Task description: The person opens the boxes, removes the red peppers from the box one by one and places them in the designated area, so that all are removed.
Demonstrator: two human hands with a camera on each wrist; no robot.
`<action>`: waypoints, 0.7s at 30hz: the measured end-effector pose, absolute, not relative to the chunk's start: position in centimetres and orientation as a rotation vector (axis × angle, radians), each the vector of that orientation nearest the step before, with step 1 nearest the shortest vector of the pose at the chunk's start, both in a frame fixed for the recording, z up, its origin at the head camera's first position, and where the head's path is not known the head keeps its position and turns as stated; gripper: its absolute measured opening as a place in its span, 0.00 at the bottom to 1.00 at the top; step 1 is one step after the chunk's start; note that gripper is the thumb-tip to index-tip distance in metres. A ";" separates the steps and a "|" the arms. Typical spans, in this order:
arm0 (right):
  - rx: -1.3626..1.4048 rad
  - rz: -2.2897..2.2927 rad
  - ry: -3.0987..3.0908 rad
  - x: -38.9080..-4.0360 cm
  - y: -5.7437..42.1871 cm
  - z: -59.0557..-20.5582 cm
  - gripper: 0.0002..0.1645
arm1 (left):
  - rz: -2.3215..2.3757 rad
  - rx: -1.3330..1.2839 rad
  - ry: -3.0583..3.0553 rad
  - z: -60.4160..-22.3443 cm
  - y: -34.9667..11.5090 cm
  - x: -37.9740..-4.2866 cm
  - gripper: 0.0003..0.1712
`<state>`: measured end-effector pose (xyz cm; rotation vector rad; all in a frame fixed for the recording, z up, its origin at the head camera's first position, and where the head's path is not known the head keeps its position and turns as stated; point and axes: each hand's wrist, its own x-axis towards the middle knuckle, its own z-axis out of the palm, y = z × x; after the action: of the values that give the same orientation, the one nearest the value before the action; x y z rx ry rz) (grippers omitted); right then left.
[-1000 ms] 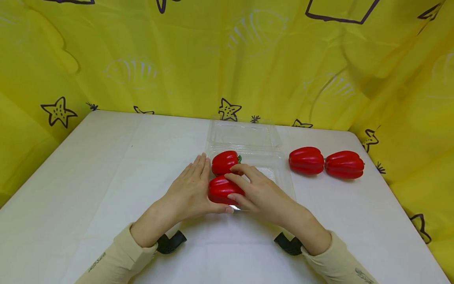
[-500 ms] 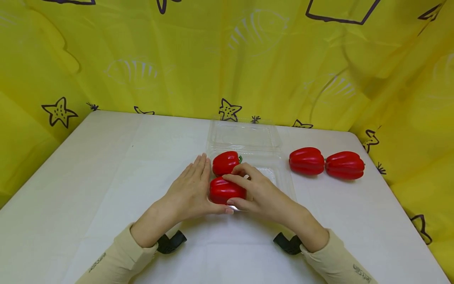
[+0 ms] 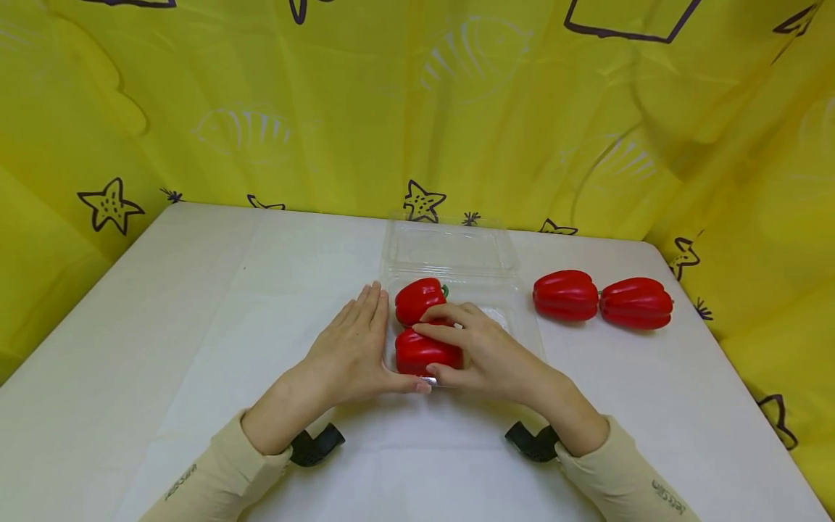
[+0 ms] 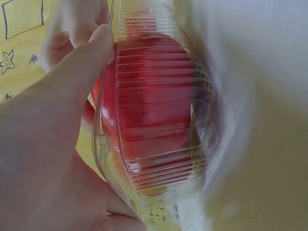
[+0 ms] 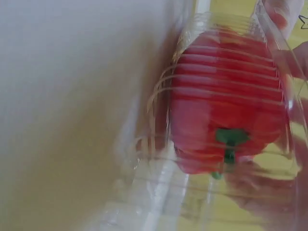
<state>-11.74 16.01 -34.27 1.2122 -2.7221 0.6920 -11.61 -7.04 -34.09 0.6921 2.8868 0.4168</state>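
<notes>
Two red bell peppers sit on the left side of a clear plastic clamshell box (image 3: pixel 531 333), one behind the other. My right hand (image 3: pixel 492 351) grips the near bell pepper (image 3: pixel 424 351), fingers over its top and thumb at its front. In the right wrist view this pepper's green stem (image 5: pixel 231 139) shows through the ribbed wall. Just behind it lies the far bell pepper (image 3: pixel 417 301). My left hand (image 3: pixel 346 355) has straight fingers along the box's left side. Its thumb (image 4: pixel 91 55) lies along the front rim, as the left wrist view shows.
The box's clear lid (image 3: pixel 450 248) is folded back toward the yellow curtain (image 3: pixel 352 109). To the right on the white table (image 3: pixel 313 254), a third bell pepper (image 3: pixel 565 296) and another bell pepper (image 3: pixel 636 303) lie end to end.
The near bell pepper has shifted slightly right inside the box with my right hand on it. The far one has moved a little right too. My left hand stays in place.
</notes>
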 end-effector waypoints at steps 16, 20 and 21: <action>1.193 0.806 -2.836 -12.0 17.6 -33.8 0.30 | 0.426 0.674 2.876 -34.1 -6.8 -11.7 0.76; 1.197 0.774 -2.832 -12.0 17.9 -33.7 0.27 | 0.438 0.675 2.882 -34.1 -6.8 -11.7 0.76; 1.192 0.765 -2.838 -12.0 17.9 -33.6 0.27 | 0.442 0.676 2.883 -34.1 -6.8 -11.7 0.76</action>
<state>-11.95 17.89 -33.63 1.1919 -2.8375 0.7651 -11.67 -6.82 -34.07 0.6760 2.8828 0.4424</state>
